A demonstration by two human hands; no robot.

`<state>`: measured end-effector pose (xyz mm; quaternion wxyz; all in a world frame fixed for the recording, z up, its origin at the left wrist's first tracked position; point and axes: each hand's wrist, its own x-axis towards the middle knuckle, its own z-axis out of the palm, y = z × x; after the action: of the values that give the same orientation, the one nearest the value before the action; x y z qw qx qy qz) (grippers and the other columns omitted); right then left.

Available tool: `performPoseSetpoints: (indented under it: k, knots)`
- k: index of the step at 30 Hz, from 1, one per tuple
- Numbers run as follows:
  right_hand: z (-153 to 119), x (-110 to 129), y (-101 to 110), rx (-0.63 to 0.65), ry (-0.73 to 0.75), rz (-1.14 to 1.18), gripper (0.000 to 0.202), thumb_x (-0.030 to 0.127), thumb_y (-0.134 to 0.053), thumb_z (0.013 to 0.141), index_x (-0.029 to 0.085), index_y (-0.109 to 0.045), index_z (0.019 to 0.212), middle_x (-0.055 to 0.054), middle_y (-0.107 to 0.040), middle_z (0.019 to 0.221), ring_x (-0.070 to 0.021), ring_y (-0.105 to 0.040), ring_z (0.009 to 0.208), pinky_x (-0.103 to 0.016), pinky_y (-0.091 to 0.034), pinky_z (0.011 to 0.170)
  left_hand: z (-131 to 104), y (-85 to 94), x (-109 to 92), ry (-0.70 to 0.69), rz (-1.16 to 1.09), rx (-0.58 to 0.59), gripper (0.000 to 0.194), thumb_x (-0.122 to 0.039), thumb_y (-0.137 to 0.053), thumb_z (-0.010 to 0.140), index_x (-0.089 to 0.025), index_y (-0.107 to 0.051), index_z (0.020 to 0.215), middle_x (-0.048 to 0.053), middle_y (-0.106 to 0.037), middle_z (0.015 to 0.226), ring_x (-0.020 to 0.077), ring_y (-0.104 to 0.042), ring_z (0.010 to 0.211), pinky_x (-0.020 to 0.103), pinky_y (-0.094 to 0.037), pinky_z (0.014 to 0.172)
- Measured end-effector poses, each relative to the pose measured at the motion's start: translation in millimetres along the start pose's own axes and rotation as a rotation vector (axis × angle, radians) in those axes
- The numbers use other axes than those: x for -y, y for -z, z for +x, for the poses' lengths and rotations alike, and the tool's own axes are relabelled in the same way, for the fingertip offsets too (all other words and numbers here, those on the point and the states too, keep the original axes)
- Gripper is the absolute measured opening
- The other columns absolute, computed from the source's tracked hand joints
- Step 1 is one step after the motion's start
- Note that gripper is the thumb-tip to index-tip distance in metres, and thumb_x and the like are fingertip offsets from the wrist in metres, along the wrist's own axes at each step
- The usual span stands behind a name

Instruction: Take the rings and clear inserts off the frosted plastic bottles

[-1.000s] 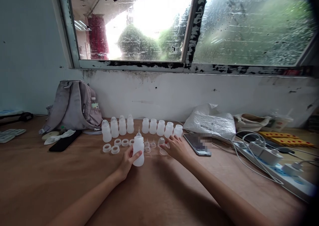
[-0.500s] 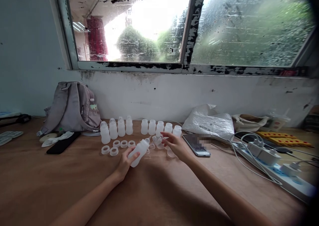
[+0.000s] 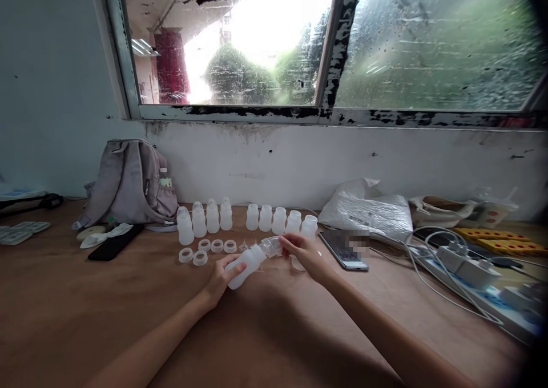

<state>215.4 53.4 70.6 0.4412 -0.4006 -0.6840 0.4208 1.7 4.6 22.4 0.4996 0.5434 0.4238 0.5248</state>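
Observation:
A frosted white bottle lies tilted in my left hand, its top pointing up to the right. My right hand pinches a clear cap, which is at the bottle's top; whether it is fully seated cannot be made out. Behind them stand several open frosted bottles in a row. To the left are several capped bottles and, in front of those, several white rings. Small clear pieces lie just behind the held bottle, partly hidden.
A grey backpack rests at the back left near a black phone-like slab. On the right are a phone, a silvery plastic bag, a power strip with cables and yellow pieces.
My right hand has brought the clear cap over the bottle's top. The bottle in my left hand is tilted further to the right. The view has shifted slightly.

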Motion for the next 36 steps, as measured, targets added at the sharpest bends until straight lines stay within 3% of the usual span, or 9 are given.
performPoseSetpoints:
  k: [6, 11, 17, 27, 32, 36]
  knots:
    - [-2.6, -9.4, -5.4, -0.100, -0.028, -0.172, 0.044, 0.056, -0.046, 0.072, 0.017, -0.044, 0.051, 0.003, -0.043, 0.045, -0.0092, -0.041, 0.040, -0.020, -0.031, 0.039, -0.3, 0.8, -1.6, -0.037, 0.074, 0.048, 0.041, -0.035, -0.063, 0.067, -0.014, -0.059, 0.102, 0.008, -0.061, 0.100, 0.0235, -0.054, 0.092, 0.028, -0.042, 0.075]
    - [-5.5, -10.7, -11.4, -0.225, 0.079, -0.465, 0.050, 0.056, -0.043, 0.074, 0.018, -0.029, 0.045, 0.005, -0.029, 0.041, -0.0071, -0.030, 0.039, -0.021, -0.020, 0.039, -0.1, 1.4, 4.9, -0.047, 0.134, 0.067, 0.042, -0.036, -0.063, 0.067, -0.012, -0.059, 0.101, 0.009, -0.061, 0.099, 0.0239, -0.054, 0.092, 0.029, -0.042, 0.077]
    - [-9.3, -5.4, -16.5, -0.229, 0.126, -0.581, 0.052, 0.055, -0.035, 0.078, 0.018, -0.024, 0.044, 0.004, -0.025, 0.042, -0.0075, -0.025, 0.042, -0.022, -0.018, 0.041, -1.3, 0.0, 4.5, -0.100, 0.170, 0.086, 0.038, -0.034, -0.064, 0.066, -0.013, -0.061, 0.097, 0.009, -0.061, 0.097, 0.0234, -0.054, 0.091, 0.029, -0.041, 0.079]
    - [-9.6, -21.0, -19.8, -0.177, 0.111, -0.533, 0.050, 0.051, -0.031, 0.081, 0.018, -0.023, 0.044, 0.004, -0.022, 0.043, -0.0075, -0.021, 0.041, -0.024, -0.015, 0.043, -6.2, -4.9, 1.6, -0.112, 0.128, 0.107, 0.034, -0.034, -0.063, 0.065, -0.013, -0.062, 0.092, 0.006, -0.062, 0.089, 0.0203, -0.055, 0.082, 0.026, -0.041, 0.070]
    - [-21.8, -33.6, -32.7, -0.224, 0.084, -0.346, 0.044, 0.048, -0.025, 0.082, 0.020, -0.023, 0.048, 0.004, -0.024, 0.047, -0.0090, -0.025, 0.044, -0.024, -0.019, 0.043, -14.1, -14.4, 5.4, -0.079, 0.077, -0.020, 0.037, -0.041, -0.041, 0.080, -0.012, -0.064, 0.080, 0.004, -0.061, 0.071, 0.0144, -0.052, 0.063, 0.022, -0.037, 0.053]
    - [-31.4, -36.9, -41.3, -0.225, 0.069, -0.246, 0.040, 0.045, -0.024, 0.082, 0.021, -0.022, 0.050, 0.004, -0.025, 0.048, -0.0091, -0.024, 0.044, -0.024, -0.020, 0.043, -22.8, -17.4, 6.3, -0.154, 0.100, -0.070, 0.041, -0.038, -0.033, 0.084, -0.013, -0.064, 0.076, 0.004, -0.059, 0.069, 0.0136, -0.050, 0.061, 0.022, -0.035, 0.053]
